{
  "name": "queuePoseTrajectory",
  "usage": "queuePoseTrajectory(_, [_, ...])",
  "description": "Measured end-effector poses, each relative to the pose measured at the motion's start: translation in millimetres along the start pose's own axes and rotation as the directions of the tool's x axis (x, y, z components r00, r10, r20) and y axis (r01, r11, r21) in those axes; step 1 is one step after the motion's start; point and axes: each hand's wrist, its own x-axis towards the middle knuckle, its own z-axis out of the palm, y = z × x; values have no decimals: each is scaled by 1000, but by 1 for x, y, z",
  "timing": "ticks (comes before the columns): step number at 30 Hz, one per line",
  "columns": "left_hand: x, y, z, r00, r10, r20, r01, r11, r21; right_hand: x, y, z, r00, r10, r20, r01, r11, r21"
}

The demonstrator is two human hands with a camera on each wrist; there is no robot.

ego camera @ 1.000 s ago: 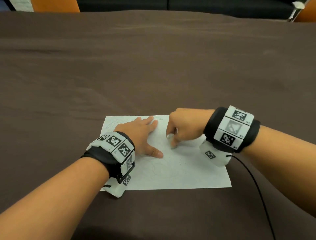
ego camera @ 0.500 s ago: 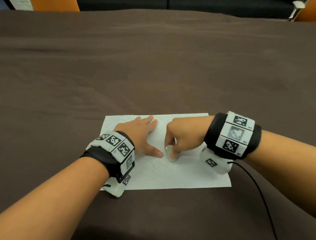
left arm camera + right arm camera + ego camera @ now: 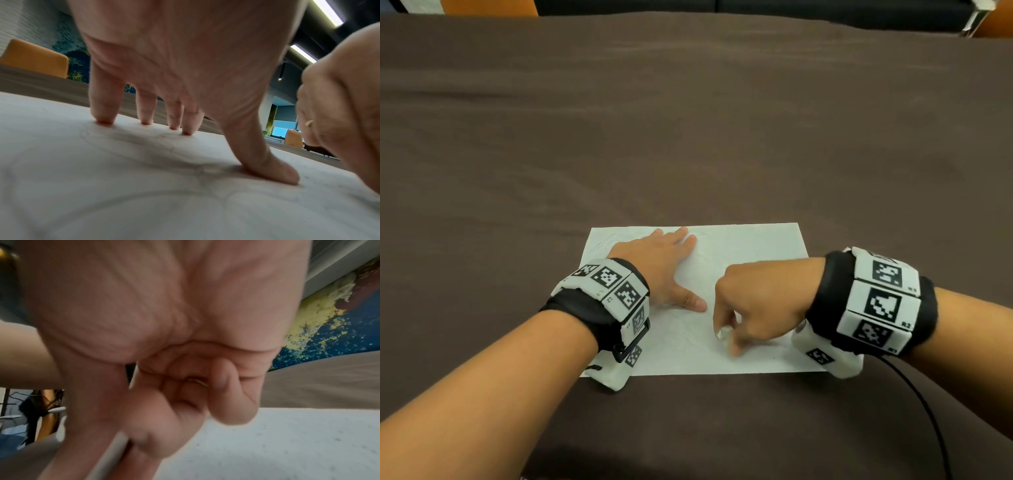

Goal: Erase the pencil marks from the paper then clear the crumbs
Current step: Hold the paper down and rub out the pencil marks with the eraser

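A white sheet of paper [image 3: 750, 250] lies on the brown tablecloth near me, with faint pencil lines [image 3: 156, 191] and small dark crumbs [image 3: 287, 449] on it. My left hand [image 3: 657, 267] lies flat on the sheet's left half, fingers spread, fingertips [image 3: 104, 120] and thumb pressing down. My right hand [image 3: 753, 308] is curled, pinching a small white eraser [image 3: 722, 333] against the paper near its front middle. In the right wrist view the eraser [image 3: 111, 454] shows as a blurred pale bar between thumb and fingers.
The brown tablecloth [image 3: 688, 137] stretches far ahead and to both sides. A black cable [image 3: 924, 404] runs from my right wrist band toward me. Orange chairs [image 3: 489, 7] stand beyond the far table edge.
My right hand has drawn the eraser toward me and slightly right across the paper, baring the sheet's far right corner. The left hand has stayed pressed in place.
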Motion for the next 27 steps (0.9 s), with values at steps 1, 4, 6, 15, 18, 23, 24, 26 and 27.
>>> queuePoseTrajectory(1, [0, 0, 0, 1000, 1, -2, -1, 1000, 1, 1, 1, -3, 1000, 17, -11, -17, 1000, -9])
queuePoseTrajectory(4, [-2, 0, -1, 1000, 1, 0, -1, 1000, 1, 10, 10, -19, 989, 96, -110, -99, 995, -22])
queuePoseTrajectory(6, [-2, 0, 0, 1000, 2, -2, -2, 1000, 6, 14, 16, -29, 976, 133, -173, -138, 990, -18])
queuePoseTrajectory(15, [1, -2, 2, 1000, 3, -13, -3, 1000, 4, -1, 6, 2, 999, 40, 20, -41, 999, 25])
queuePoseTrajectory(18, [0, -1, 1, 1000, 8, -16, -7, 1000, 7, 0, 4, 0, 1000, 21, 5, -21, 1000, -11])
queuePoseTrajectory(23, [-3, 0, -1, 1000, 8, -13, -8, 1000, 9, 16, 23, -31, 965, 164, -204, -168, 986, -2])
queuePoseTrajectory(24, [-3, 0, -1, 1000, 8, -10, -8, 1000, 10, 17, 25, -36, 958, 174, -230, -179, 984, 0])
queuePoseTrajectory(26, [-2, 0, -2, 1000, 7, -7, -7, 1000, 11, 18, 27, -37, 956, 173, -237, -177, 984, 3])
queuePoseTrajectory(27, [-2, 0, -2, 1000, 7, -8, -7, 1000, 10, 18, 25, -33, 963, 165, -214, -170, 986, -1])
